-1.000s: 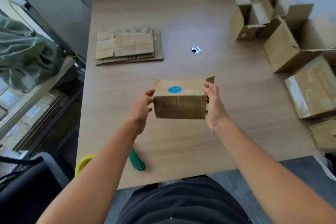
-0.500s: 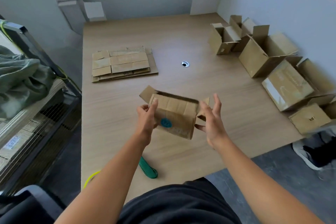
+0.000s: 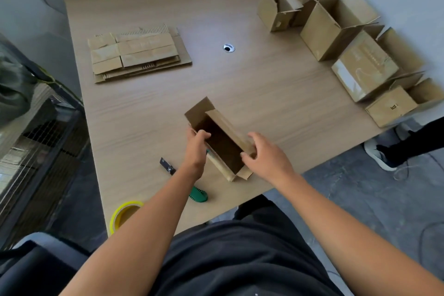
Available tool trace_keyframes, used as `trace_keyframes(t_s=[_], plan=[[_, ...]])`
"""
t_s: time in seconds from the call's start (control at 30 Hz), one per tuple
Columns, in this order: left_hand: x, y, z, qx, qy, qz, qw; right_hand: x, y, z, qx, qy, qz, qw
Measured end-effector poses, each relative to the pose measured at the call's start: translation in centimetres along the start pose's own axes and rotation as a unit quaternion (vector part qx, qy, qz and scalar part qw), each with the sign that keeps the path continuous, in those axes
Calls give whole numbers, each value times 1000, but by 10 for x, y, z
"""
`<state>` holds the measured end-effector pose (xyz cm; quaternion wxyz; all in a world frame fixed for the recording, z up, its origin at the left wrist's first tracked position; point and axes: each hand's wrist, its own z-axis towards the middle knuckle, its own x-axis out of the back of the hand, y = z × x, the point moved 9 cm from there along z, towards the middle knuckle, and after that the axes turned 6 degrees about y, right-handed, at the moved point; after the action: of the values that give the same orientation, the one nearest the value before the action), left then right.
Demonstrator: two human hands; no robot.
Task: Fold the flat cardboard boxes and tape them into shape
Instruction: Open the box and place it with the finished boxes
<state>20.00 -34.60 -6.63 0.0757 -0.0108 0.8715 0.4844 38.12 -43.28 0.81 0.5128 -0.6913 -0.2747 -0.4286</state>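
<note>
A small brown cardboard box (image 3: 222, 142) is held over the near part of the wooden table (image 3: 264, 94), its open side turned up toward me and its flaps standing out. My left hand (image 3: 197, 149) grips its left wall. My right hand (image 3: 265, 154) grips the long flap on its right side. A stack of flat cardboard boxes (image 3: 138, 51) lies at the far left of the table. A yellow tape roll (image 3: 125, 214) sits at the near left edge. A green-handled utility knife (image 3: 189, 186) lies partly under my left forearm.
Several folded boxes (image 3: 336, 29) stand along the right edge by the wall. A round cable hole (image 3: 228, 48) is in the middle of the table. Another person's shoe and leg (image 3: 394, 151) are on the floor to the right. A metal rack (image 3: 36, 127) stands at the left.
The box has been turned over: its blue-stickered side faced me before, and now the open inside faces up. Both hands have lowered with it toward the near edge.
</note>
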Motion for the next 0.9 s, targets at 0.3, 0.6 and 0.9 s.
trace_keyframes(t_s=[0.3,0.6,0.9], plan=[[11,-21,8,-17,79,145,986,-19,52,29,-127,-139,208,960],[-50,-15,33,52,50,85,994,-43,97,45,-174,-190,221,941],[-195,21,79,40,37,54,997,83,173,175,-128,-8,193,973]])
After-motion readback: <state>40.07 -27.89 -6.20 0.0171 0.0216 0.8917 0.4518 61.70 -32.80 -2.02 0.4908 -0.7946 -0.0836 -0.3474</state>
